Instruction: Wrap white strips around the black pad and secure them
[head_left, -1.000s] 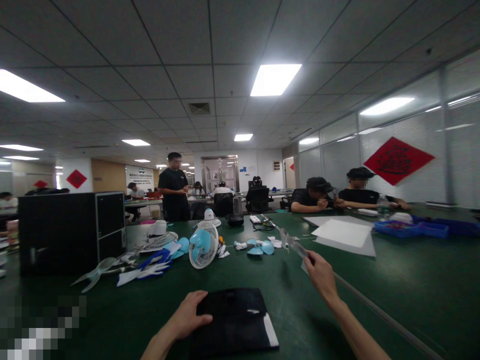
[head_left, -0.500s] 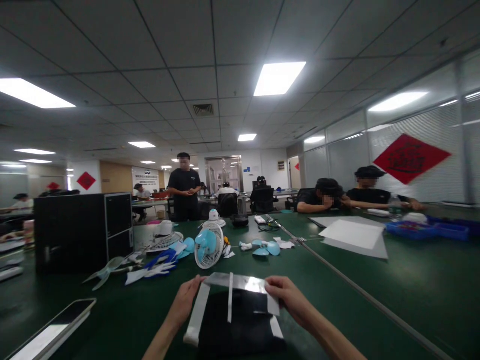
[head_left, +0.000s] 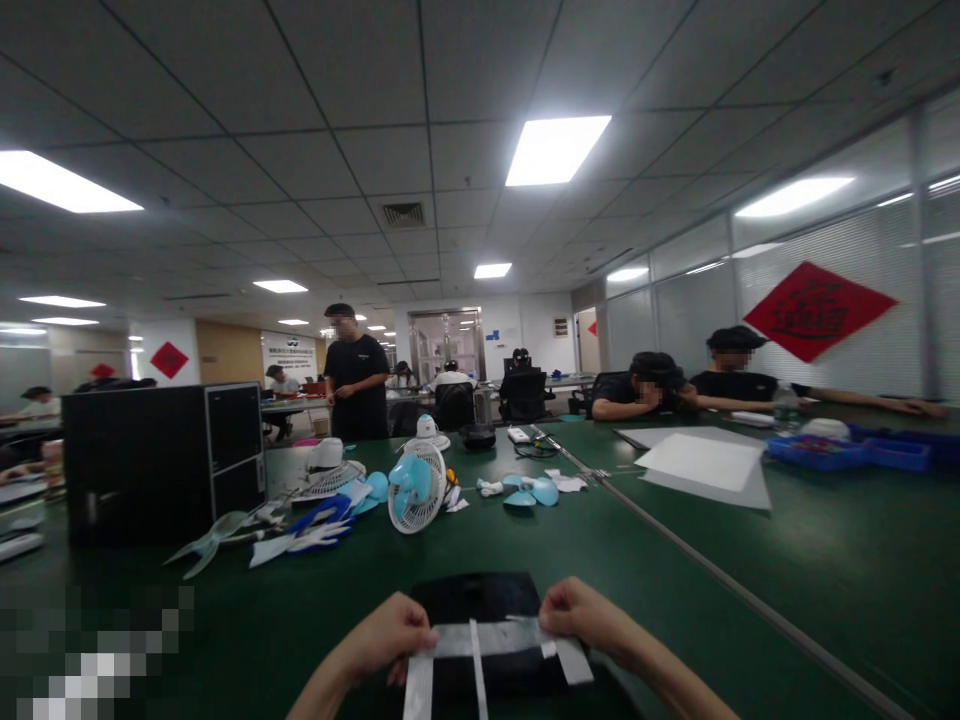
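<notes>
A shiny grey strip [head_left: 510, 638], which looks like tape, is stretched between my hands across a flat black piece [head_left: 480, 598] at the table's near edge. At its left end my left hand [head_left: 386, 640] is closed in a pinch. My right hand [head_left: 589, 622] pinches the other end, thumb and fingers pressed together. A narrow white strip [head_left: 478, 675] runs down the middle, crossing the grey one. Wider pale strips hang on the left [head_left: 418, 690] and on the right [head_left: 574, 662]. Whether the grey strip is stuck to the black piece, I cannot tell.
Beyond my hands stand a small white fan [head_left: 416, 490] with blue blades, loose blue blades [head_left: 529, 491] and blue-white gloves [head_left: 319, 525]. A black computer case [head_left: 139, 465] is on the left, white sheets [head_left: 705, 465] and blue trays [head_left: 821, 452] on the right. Several people are around.
My hands and the grey strip have come lower, toward me, so the black piece now shows above the strip. The standing person has turned.
</notes>
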